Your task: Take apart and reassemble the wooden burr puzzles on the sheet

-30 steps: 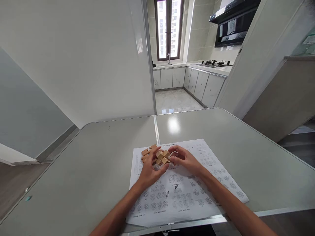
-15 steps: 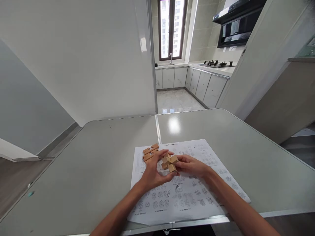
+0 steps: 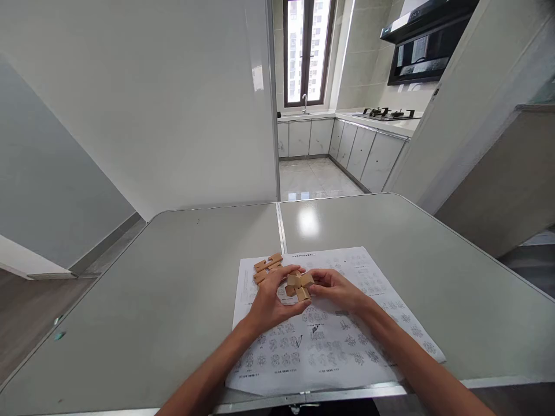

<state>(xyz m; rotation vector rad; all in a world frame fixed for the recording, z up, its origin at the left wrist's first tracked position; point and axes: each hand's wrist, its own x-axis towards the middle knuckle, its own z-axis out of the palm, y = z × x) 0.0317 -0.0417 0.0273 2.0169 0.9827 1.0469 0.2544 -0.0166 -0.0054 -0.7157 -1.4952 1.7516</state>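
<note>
Both hands are holding a small wooden puzzle point(image 3: 299, 285) just above a printed sheet point(image 3: 329, 341), near the middle of a grey table point(image 3: 151, 312). The left hand point(image 3: 271, 300) is curling its fingers around the puzzle's left side, with the thumb reaching under and the fingertips pressing over the top. The right hand point(image 3: 338, 289) is pinching the puzzle's right side between thumb and fingers, so both grips are closing narrowly on the same interlocked cluster of short blocks. The puzzle is sitting between the two hands, towards the far part of the sheet.

Just to the far left of the left hand, some loose wooden pieces point(image 3: 267, 268) are lying on the sheet's far left corner, apart from the held cluster. The sheet is showing rows of small printed diagrams, and its near edge is reaching the table's near rim. Beyond the table, a doorway is opening onto a kitchen point(image 3: 347, 144) with pale cabinets, and a window point(image 3: 307, 52) is letting in daylight at the far end.
</note>
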